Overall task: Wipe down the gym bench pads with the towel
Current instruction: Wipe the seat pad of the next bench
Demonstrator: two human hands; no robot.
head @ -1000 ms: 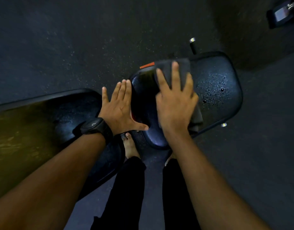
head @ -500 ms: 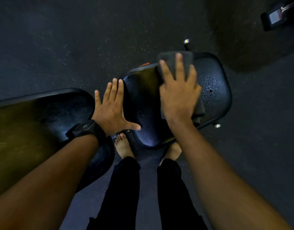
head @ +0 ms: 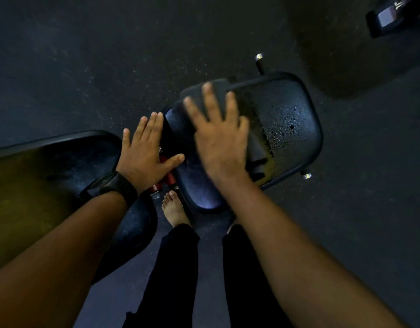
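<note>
Right hand point(head: 219, 140): flat, fingers spread, pressing the towel point(head: 256, 143) onto the seat pad point(head: 291, 114); no curl around it, blurred mid-stroke.
Just changed: swept with the towel from mid-pad toward the pad's left end.
Meaning for the job: left stretch probably covered now; droplets point(head: 282, 129) on the right stretch untouched, more passes needed there.
Left hand point(head: 142, 155): open, fingers straight, braced at the gap between back pad point(head: 62, 162) and seat pad, barely shifted.
Towel look: dark grey, folded in layers, trapped under the palm, edge poking past the fingertips.
Back pad: glossy black, off left, no towel on it.
</note>
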